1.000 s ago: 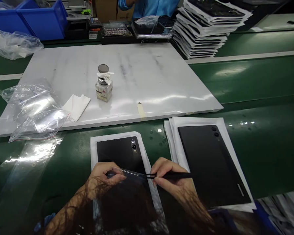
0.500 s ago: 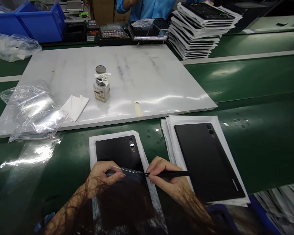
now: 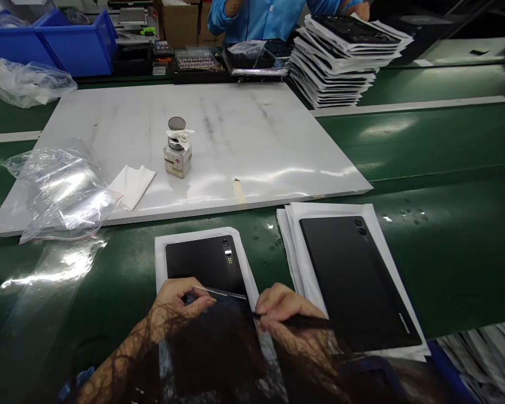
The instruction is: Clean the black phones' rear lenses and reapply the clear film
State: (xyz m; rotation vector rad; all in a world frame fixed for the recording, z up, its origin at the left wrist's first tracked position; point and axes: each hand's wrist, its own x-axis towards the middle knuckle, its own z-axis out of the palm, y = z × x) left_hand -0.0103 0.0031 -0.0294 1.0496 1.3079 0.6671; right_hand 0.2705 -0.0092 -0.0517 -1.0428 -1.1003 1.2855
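Observation:
My left hand [image 3: 179, 303] pinches the edge of a thin clear film [image 3: 225, 293] between thumb and fingers, above a black tablet [image 3: 202, 258]. That tablet lies back up on a white sheet [image 3: 161, 255], with its camera at the far right corner; hair and my hands hide its near part. Closed around black tweezers [image 3: 309, 321], my right hand [image 3: 288, 308] is at the tablet's right side. The tweezers' tip is just below the film's right end, apparently apart from it. Farther right, a second black tablet [image 3: 357, 280] rests back up on stacked white sheets [image 3: 294, 241].
Beyond the tablets is a white board [image 3: 252, 146] carrying a small bottle [image 3: 178, 157], a folded white cloth [image 3: 132, 185] and clear plastic bags [image 3: 67, 193]. Behind it stand blue bins [image 3: 78, 47] and a tall stack [image 3: 332, 67]. A co-worker's blue sleeve [image 3: 219, 19] shows at the top.
My right hand and the tweezers have dropped slightly towards me, and the tip has come away from the film's end. My left hand keeps its pinch. The view has tilted up a little.

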